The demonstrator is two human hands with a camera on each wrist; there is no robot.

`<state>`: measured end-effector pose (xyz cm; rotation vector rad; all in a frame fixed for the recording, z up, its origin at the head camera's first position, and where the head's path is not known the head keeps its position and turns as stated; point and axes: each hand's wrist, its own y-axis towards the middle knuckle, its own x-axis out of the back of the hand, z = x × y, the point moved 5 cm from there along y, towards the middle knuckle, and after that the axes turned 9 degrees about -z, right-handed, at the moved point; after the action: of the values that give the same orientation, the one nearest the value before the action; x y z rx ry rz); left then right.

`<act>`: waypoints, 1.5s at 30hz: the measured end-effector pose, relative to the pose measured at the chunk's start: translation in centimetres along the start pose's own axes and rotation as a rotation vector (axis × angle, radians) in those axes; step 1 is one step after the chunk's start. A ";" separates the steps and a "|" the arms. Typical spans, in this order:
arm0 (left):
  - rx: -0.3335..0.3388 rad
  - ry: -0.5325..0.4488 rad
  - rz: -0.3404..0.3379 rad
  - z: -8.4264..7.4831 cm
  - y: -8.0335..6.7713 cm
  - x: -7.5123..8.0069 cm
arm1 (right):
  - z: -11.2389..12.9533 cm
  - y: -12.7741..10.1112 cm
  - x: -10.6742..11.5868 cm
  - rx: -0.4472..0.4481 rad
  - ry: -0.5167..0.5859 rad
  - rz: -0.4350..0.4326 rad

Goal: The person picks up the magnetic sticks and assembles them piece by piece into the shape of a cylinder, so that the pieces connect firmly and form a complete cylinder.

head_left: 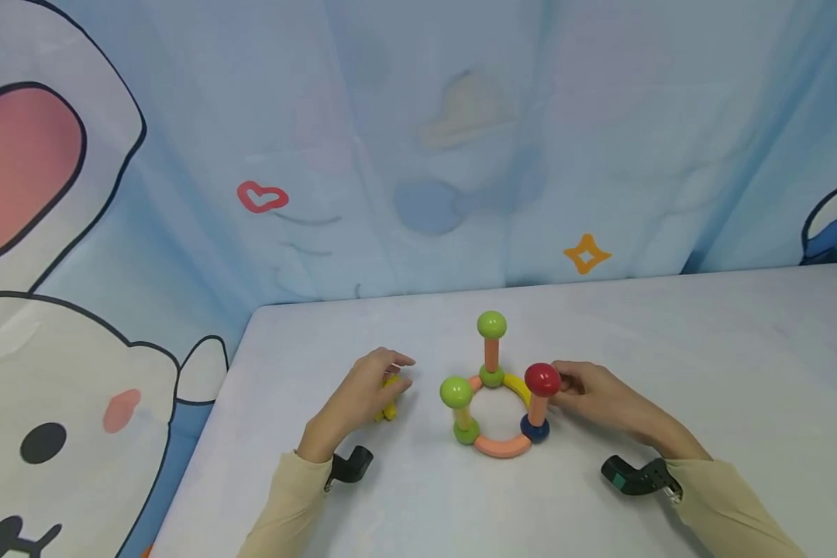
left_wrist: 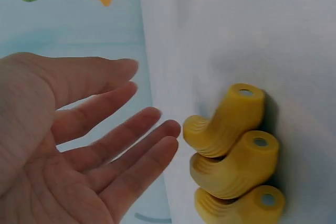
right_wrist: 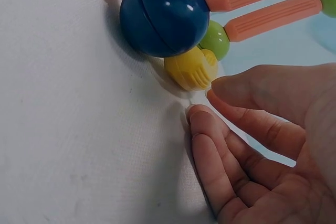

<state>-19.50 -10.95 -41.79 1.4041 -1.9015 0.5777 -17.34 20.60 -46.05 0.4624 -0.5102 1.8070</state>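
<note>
A toy ring of curved orange (head_left: 502, 446) and yellow (head_left: 518, 387) pieces lies on the white table (head_left: 704, 364), joined by green and blue balls. Three posts rise from it: two topped with green balls (head_left: 491, 325) (head_left: 456, 392) and one with a red ball (head_left: 542, 379) over the blue ball (head_left: 534, 428) (right_wrist: 163, 14). My left hand (head_left: 394, 373) (left_wrist: 152, 124) hovers with relaxed fingers just beside three yellow curved pieces (left_wrist: 236, 150) (head_left: 389, 408), holding nothing. My right hand (head_left: 565, 384) (right_wrist: 210, 95) sits right of the red-topped post, fingers loosely bent, its thumb tip at the yellow ring piece (right_wrist: 191, 69).
A light-blue cartoon curtain (head_left: 425, 155) hangs behind the table's far edge. The table's left edge (head_left: 209, 434) runs close to my left arm. Bare cloth stretches to the right and in front of the ring.
</note>
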 end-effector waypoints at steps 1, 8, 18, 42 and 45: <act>-0.004 0.010 0.009 0.1 -0.2 -0.1 | 0.0 0.0 0.0 0.000 0.000 0.000; -0.065 0.015 0.026 0.7 -1.0 -0.3 | -0.1 0.1 -0.2 0.007 0.006 0.004; -0.016 -0.033 0.067 0.6 -1.4 -0.9 | -0.1 -0.2 0.1 0.016 -0.003 -0.009; 0.100 -0.007 -0.011 -0.3 -1.8 -2.0 | 0.9 0.9 3.0 0.068 0.015 0.008; 0.092 -0.020 -0.044 -0.3 -1.3 -1.5 | 2.7 1.1 4.8 0.106 -0.002 -0.018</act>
<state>-17.94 -10.14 -42.79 1.5117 -1.8758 0.6390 -19.59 22.61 -41.27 0.5403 -0.4116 1.8222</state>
